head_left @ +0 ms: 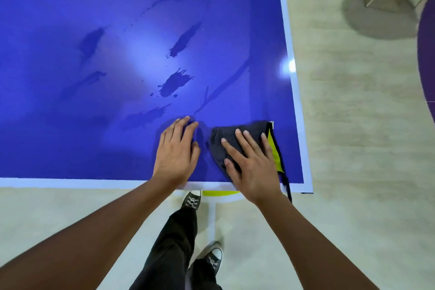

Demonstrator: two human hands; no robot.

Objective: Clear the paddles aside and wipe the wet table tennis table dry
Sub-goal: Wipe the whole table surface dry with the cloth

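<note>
The blue table tennis table (70,125) fills the upper left of the view, with a white border line along its near and right edges. Several dark wet patches (175,83) and streaks lie across its middle. A dark grey cloth with a yellow-green side (274,148) lies near the table's front right corner. My right hand (249,162) presses flat on the cloth with spread fingers. My left hand (175,153) rests flat on the bare table just left of the cloth. No paddles are in view.
Pale floor runs along the table's right side and in front of it. A metal stool base (381,9) stands at the upper right beside a purple rounded surface (427,54). My legs and dark sneakers (191,201) stand at the table's near edge.
</note>
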